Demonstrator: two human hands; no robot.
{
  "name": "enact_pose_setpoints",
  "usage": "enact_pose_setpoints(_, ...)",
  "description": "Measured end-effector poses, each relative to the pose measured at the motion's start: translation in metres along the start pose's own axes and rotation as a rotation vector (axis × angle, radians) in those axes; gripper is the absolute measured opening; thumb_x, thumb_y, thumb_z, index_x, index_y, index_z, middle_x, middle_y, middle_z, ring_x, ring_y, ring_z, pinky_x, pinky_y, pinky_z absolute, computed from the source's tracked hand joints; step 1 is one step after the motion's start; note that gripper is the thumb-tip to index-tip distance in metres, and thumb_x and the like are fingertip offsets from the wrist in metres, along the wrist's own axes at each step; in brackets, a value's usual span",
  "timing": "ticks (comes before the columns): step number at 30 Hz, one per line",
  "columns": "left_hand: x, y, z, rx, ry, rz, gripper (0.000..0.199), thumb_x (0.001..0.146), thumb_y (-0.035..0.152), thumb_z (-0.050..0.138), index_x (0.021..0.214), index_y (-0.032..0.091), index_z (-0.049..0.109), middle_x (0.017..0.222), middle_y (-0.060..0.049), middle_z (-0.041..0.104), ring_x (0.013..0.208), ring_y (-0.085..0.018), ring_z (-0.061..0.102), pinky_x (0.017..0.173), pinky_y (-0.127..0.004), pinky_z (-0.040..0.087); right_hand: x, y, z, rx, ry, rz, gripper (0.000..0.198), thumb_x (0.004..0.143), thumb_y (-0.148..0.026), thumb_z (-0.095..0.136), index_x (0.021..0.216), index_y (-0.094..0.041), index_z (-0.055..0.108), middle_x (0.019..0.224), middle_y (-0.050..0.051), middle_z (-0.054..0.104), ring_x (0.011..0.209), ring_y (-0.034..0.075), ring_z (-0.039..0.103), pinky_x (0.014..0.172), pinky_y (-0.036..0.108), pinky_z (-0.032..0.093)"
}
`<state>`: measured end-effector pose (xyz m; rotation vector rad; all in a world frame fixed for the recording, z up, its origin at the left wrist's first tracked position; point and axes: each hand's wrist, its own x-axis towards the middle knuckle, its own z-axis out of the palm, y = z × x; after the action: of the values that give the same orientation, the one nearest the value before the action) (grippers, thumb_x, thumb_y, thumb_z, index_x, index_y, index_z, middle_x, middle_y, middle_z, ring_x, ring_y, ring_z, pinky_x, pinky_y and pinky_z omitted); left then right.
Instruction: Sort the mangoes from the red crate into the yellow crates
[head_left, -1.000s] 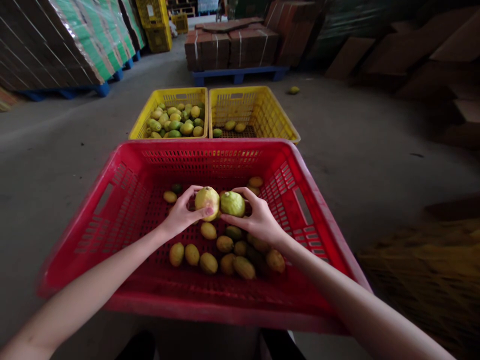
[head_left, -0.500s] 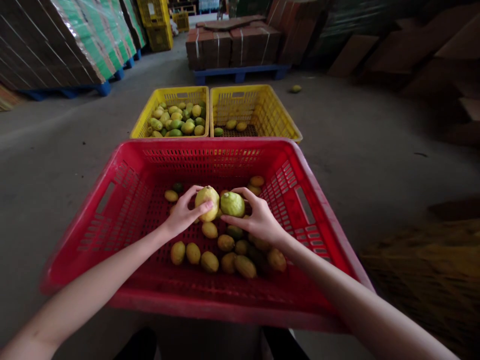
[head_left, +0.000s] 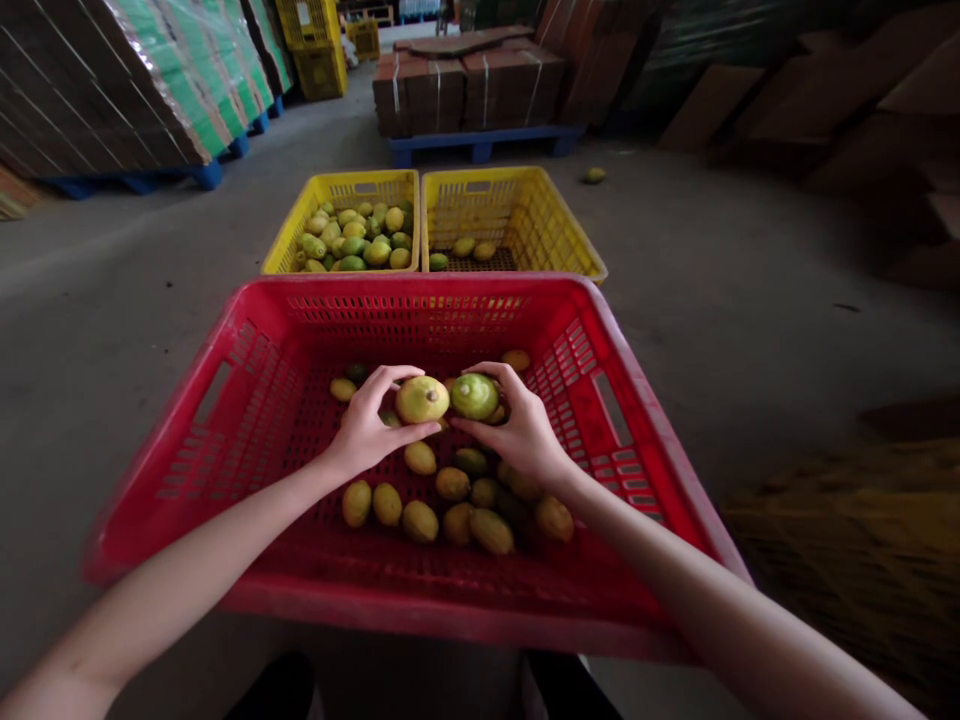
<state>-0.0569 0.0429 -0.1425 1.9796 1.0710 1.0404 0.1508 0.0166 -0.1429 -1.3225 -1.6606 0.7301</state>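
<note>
My left hand [head_left: 375,420] is closed around a pale yellow lemon [head_left: 422,401], thumb below and fingers above, its tip end facing me. In my right hand [head_left: 523,425] is a greener lemon [head_left: 474,397], held the same way close beside the first. Both fruits are up over the inside of a large red crate [head_left: 247,560]. Several loose lemons lie on the crate floor, among them a yellow lemon [head_left: 420,522] near the front and a dark green lemon [head_left: 471,461] under my right hand. My hands and the held fruits hide part of the pile.
Beyond the red crate stand a yellow crate [head_left: 274,245] well filled with green and yellow lemons and another yellow crate [head_left: 574,235] holding a few. One lemon [head_left: 594,175] lies on the floor. Flattened cartons [head_left: 517,85] sit on a blue pallet [head_left: 480,150]; wrapped stacks [head_left: 202,80] rise at left.
Both hands have turned the lemons in their fingers, so the ends now face me. The left lemon has shifted slightly right and the right one slightly right and up.
</note>
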Motion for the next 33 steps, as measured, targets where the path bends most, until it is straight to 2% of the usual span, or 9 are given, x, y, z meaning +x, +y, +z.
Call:
enact_pose_setpoints(5, -0.001, -0.003, 0.001, 0.004, -0.020, 0.094, 0.049, 0.071, 0.037, 0.079, 0.112, 0.023, 0.057, 0.110, -0.006, 0.061, 0.100, -0.020, 0.059, 0.087, -0.033, 0.048, 0.000, 0.004, 0.001, 0.042, 0.026, -0.054, 0.046, 0.069, -0.029, 0.077, 0.108, -0.024, 0.053, 0.107, 0.004, 0.065, 0.096, 0.022, 0.062, 0.085, 0.036, 0.050)
enact_pose_setpoints(9, 0.001, -0.003, 0.000, -0.072, -0.030, 0.009, 0.052, 0.066, 0.038, 0.082, 0.111, 0.023, 0.060, 0.112, -0.006, 0.062, 0.100, -0.020, 0.059, 0.088, -0.033, 0.049, 0.000, 0.003, -0.001, 0.066, 0.027, -0.028, 0.048, 0.066, -0.030, 0.079, 0.107, -0.024, 0.054, 0.108, 0.004, 0.064, 0.098, 0.023, 0.061, 0.088, 0.038, 0.049)
enact_pose_setpoints(12, 0.002, -0.002, 0.001, -0.299, -0.047, -0.264, 0.053, 0.065, 0.049, 0.080, 0.105, 0.019, 0.062, 0.101, -0.005, 0.066, 0.087, -0.018, 0.063, 0.075, -0.028, 0.052, 0.001, -0.004, -0.003, 0.195, -0.030, 0.124, 0.049, 0.064, -0.039, 0.081, 0.102, -0.023, 0.055, 0.100, 0.003, 0.065, 0.092, 0.023, 0.062, 0.080, 0.036, 0.053)
enact_pose_setpoints(17, 0.004, -0.004, 0.007, -0.749, -0.165, -0.861, 0.060, 0.079, 0.067, 0.056, 0.105, 0.013, 0.062, 0.069, -0.005, 0.065, 0.048, -0.013, 0.058, 0.040, -0.022, 0.044, 0.002, -0.012, 0.000, 0.644, -0.253, 0.623, 0.041, 0.081, -0.057, 0.060, 0.101, -0.022, 0.052, 0.075, 0.001, 0.064, 0.054, 0.016, 0.061, 0.043, 0.027, 0.049)
enact_pose_setpoints(19, 0.006, -0.004, 0.009, -0.839, -0.195, -0.993, 0.056, 0.084, 0.062, 0.052, 0.109, 0.013, 0.061, 0.066, -0.005, 0.064, 0.043, -0.012, 0.056, 0.038, -0.021, 0.043, 0.005, -0.010, 0.002, 0.744, -0.329, 0.737, 0.041, 0.085, -0.058, 0.052, 0.097, -0.020, 0.054, 0.070, 0.002, 0.064, 0.046, 0.015, 0.059, 0.038, 0.025, 0.046)
enact_pose_setpoints(22, 0.008, 0.001, 0.010, -0.995, -0.167, -1.095, 0.043, 0.092, 0.049, 0.047, 0.112, 0.014, 0.059, 0.075, -0.007, 0.068, 0.053, -0.014, 0.062, 0.047, -0.022, 0.050, 0.007, -0.006, 0.004, 0.811, -0.370, 0.838, 0.038, 0.088, -0.054, 0.048, 0.093, -0.018, 0.056, 0.070, 0.003, 0.065, 0.048, 0.014, 0.058, 0.041, 0.025, 0.047)
enact_pose_setpoints(26, 0.008, 0.003, 0.010, -1.162, -0.023, -1.088, 0.027, 0.091, 0.035, 0.050, 0.108, 0.016, 0.059, 0.089, -0.007, 0.069, 0.072, -0.016, 0.066, 0.063, -0.028, 0.057, 0.003, -0.005, 0.006, 0.758, -0.287, 0.801, 0.023, 0.078, -0.039, 0.066, 0.091, -0.022, 0.055, 0.078, -0.001, 0.064, 0.065, 0.014, 0.061, 0.051, 0.023, 0.049)
enact_pose_setpoints(30, 0.007, -0.001, 0.011, -1.132, 0.016, -1.087, 0.023, 0.085, 0.032, 0.058, 0.099, 0.014, 0.060, 0.086, -0.006, 0.067, 0.070, -0.014, 0.064, 0.062, -0.025, 0.055, -0.003, -0.005, 0.010, 0.624, -0.268, 0.714, 0.032, 0.073, -0.037, 0.071, 0.099, -0.025, 0.057, 0.088, -0.001, 0.064, 0.077, 0.015, 0.061, 0.060, 0.023, 0.047)
enact_pose_setpoints(33, 0.007, -0.001, 0.012, -1.154, 0.058, -1.043, 0.020, 0.084, 0.030, 0.058, 0.096, 0.015, 0.062, 0.088, -0.006, 0.068, 0.085, -0.017, 0.066, 0.078, -0.029, 0.056, -0.005, -0.003, 0.015, 0.619, -0.227, 0.629, 0.047, 0.074, -0.040, 0.069, 0.117, -0.030, 0.054, 0.098, -0.001, 0.064, 0.084, 0.016, 0.061, 0.068, 0.027, 0.050)
